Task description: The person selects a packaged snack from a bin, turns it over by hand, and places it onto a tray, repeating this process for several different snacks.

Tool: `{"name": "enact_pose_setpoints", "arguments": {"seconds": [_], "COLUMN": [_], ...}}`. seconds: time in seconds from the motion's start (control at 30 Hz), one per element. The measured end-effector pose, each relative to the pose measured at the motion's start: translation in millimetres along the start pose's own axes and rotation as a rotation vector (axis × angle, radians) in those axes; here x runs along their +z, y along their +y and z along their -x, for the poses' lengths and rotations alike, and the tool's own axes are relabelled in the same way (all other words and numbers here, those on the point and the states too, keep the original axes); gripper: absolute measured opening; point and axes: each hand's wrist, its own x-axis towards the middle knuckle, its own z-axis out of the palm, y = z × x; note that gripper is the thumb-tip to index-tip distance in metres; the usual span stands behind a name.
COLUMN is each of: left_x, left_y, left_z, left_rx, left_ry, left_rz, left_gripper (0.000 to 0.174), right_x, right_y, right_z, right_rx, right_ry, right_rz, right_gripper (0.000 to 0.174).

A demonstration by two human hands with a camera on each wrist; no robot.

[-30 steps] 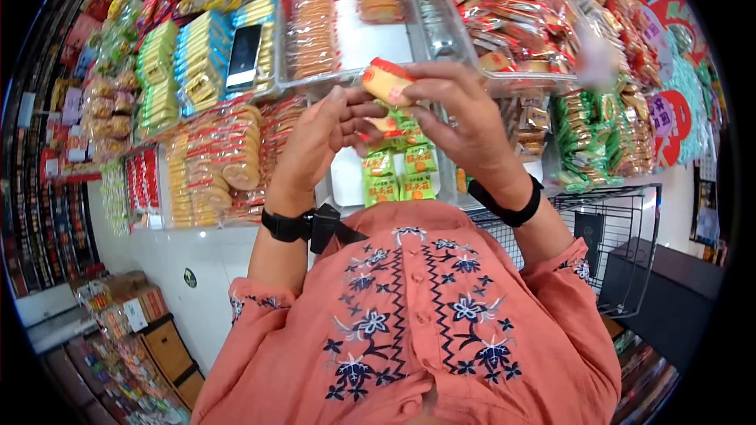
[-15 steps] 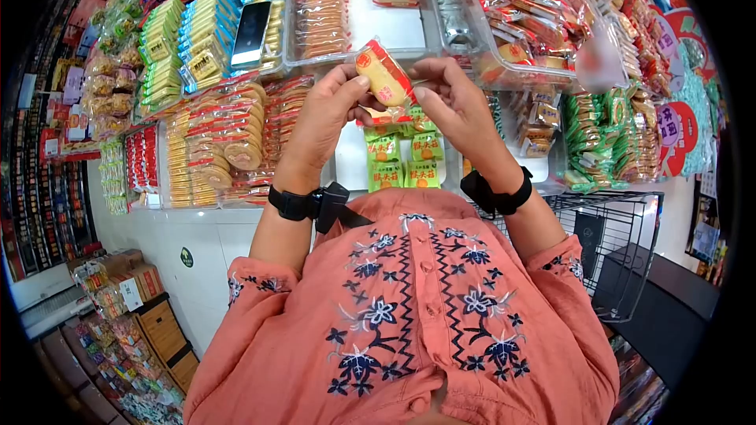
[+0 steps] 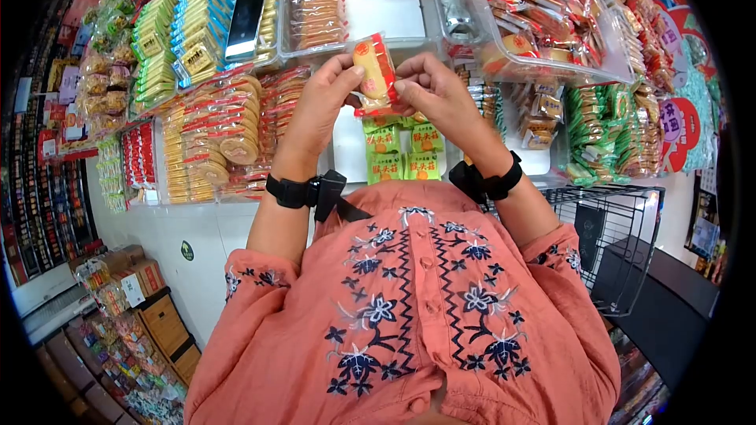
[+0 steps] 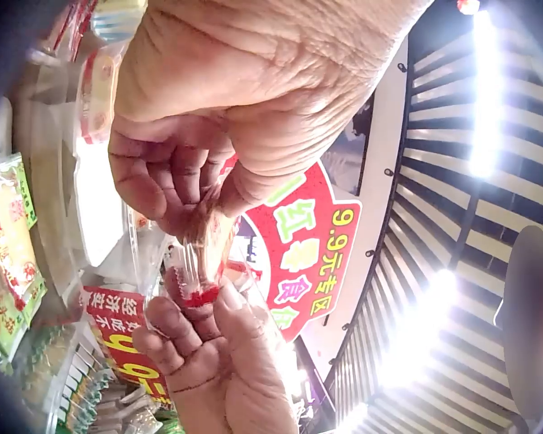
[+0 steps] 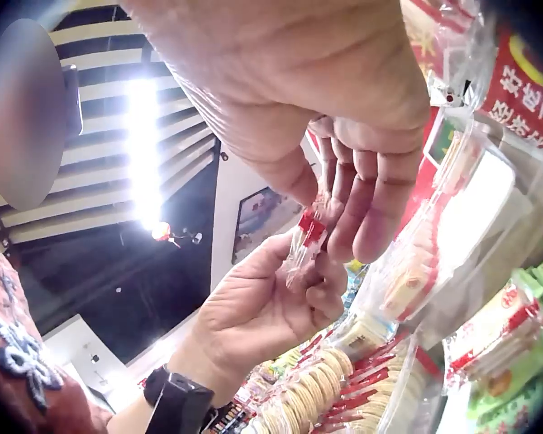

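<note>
A wrapped biscuit packet (image 3: 374, 71) with a clear, red-edged wrapper is held upright in front of the chest, above the bins. My left hand (image 3: 317, 106) pinches its left edge, thumb in front. On the opposite edge, my right hand (image 3: 445, 98) pinches the wrapper between thumb and fingers. The left wrist view shows the packet (image 4: 204, 258) edge-on between both hands. Below it, green packets (image 3: 383, 167) lie in a white-bottomed bin, and a similar red-edged packet (image 5: 502, 330) rests on them in the right wrist view.
A phone (image 3: 245, 25) lies on yellow-wrapped snacks at the back left. Round biscuits (image 3: 236, 122) fill the bin at left. A clear bin (image 3: 563, 67) of red-wrapped packets overhangs on the right. A black wire cart (image 3: 618, 244) stands by the right elbow.
The packet has turned from tilted to nearly upright and moved slightly left. The right hand has come in close at its right edge, while the left thumb has taken hold of the left edge.
</note>
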Motion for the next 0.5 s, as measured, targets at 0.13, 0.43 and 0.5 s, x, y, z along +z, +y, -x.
{"name": "enact_pose_setpoints", "arguments": {"seconds": [0.13,0.43,0.5], "left_x": [-4,-10,-11], "left_y": [-5,-9,-13], "left_z": [-8,-22,-25], "left_rx": [-0.014,-0.035,-0.038], "left_ry": [0.017,-0.014,-0.025], "left_rz": [-0.026,-0.155,-0.163], "left_gripper": [0.04,0.04,0.04], "right_x": [1,3,2], "right_y": [6,17,18], "right_z": [-1,-2,-2], "right_rx": [0.067,0.114,0.128], "right_ry": [-0.04,-0.074,-0.079], "right_rz": [-0.039,-0.088,-0.081], "right_gripper": [0.02,0.017,0.016]}}
